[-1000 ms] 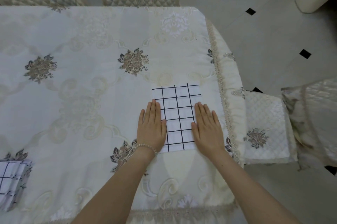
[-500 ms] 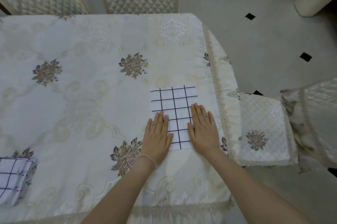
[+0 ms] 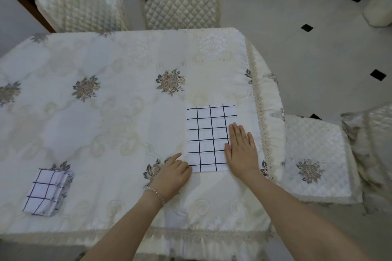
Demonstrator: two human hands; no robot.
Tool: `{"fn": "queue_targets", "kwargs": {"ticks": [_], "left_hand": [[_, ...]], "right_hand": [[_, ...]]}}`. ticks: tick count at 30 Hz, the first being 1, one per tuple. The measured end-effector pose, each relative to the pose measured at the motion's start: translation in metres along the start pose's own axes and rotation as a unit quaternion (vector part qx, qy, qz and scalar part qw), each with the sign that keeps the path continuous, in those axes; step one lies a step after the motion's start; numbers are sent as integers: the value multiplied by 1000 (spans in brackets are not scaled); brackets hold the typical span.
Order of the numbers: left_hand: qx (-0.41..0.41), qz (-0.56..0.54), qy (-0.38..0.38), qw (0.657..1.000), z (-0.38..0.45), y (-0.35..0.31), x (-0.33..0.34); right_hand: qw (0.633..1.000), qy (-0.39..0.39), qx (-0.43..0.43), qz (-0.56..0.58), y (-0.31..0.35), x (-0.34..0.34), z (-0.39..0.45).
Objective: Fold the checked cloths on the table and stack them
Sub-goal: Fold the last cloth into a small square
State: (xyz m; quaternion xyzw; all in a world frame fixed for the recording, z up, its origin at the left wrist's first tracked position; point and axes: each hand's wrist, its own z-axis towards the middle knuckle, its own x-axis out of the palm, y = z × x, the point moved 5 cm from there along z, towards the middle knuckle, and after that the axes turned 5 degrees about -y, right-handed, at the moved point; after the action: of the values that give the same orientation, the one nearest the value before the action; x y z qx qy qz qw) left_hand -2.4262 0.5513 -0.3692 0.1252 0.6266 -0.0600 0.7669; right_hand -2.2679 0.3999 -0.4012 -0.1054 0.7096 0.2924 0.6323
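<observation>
Near the table's (image 3: 118,116) right edge, in the head view, a folded checked cloth (image 3: 209,133) lies flat; the right hand (image 3: 241,150) presses its right side with straight fingers. At its near-left corner the left hand (image 3: 172,172) touches it, fingers curled, gripping nothing visible, while a stack of folded checked cloths (image 3: 47,191) sits far left.

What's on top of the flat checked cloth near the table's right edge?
Right hand lies flat on the white black-grid cloth. Left hand touches its near-left corner. Fabric beneath the palm is hidden.
</observation>
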Motion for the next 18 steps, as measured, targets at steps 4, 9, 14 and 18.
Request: {"fn": "queue_targets", "kwargs": {"ticks": [4,9,14,18], "left_hand": [[34,32,-12,999,9,-5,-7],[37,26,43,998,18,2,-21],[-69,-82,15,994,10,16,-36],[-157,-211,-56,963,-5,29,-56]], "right_hand": [[1000,23,-8,-9,-1,2,0],[995,88,-39,-12,8,-25,1],[968,104,-216,75,41,-45,-45],[972,23,-185,142,29,-48,-61]]}}
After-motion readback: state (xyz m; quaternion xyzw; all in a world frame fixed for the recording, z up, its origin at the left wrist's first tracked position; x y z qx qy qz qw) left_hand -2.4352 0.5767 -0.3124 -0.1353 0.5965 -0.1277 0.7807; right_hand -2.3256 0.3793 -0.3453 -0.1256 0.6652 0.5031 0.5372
